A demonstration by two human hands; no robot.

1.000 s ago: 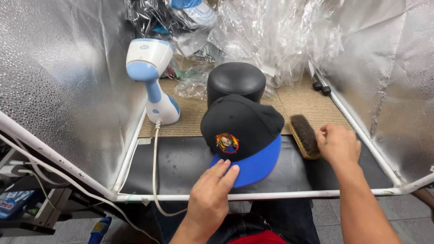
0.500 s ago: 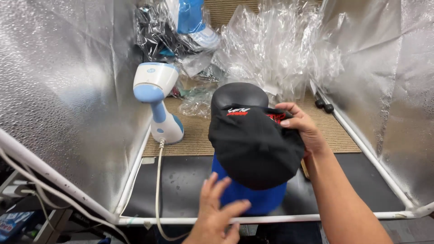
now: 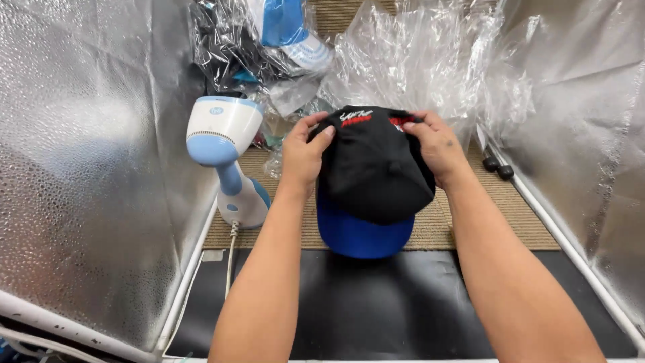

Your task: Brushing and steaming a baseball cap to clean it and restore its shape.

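Both hands, left hand (image 3: 304, 156) and right hand (image 3: 430, 144), pinch the back rim of the black fabric cap with blue brim (image 3: 373, 178) near the bench's far edge. An uneven tug could skew it, and the left elbow might tip the white-and-blue handheld steamer (image 3: 225, 158) just beside.

I see a black cap (image 3: 376, 171) with a bright blue brim, held up above the woven mat with its brim pointing toward me and tipped slightly down. Its back edge faces away, showing white and red stitched lettering. My left hand (image 3: 304, 153) and right hand (image 3: 435, 144) grip that back edge, one on each side.
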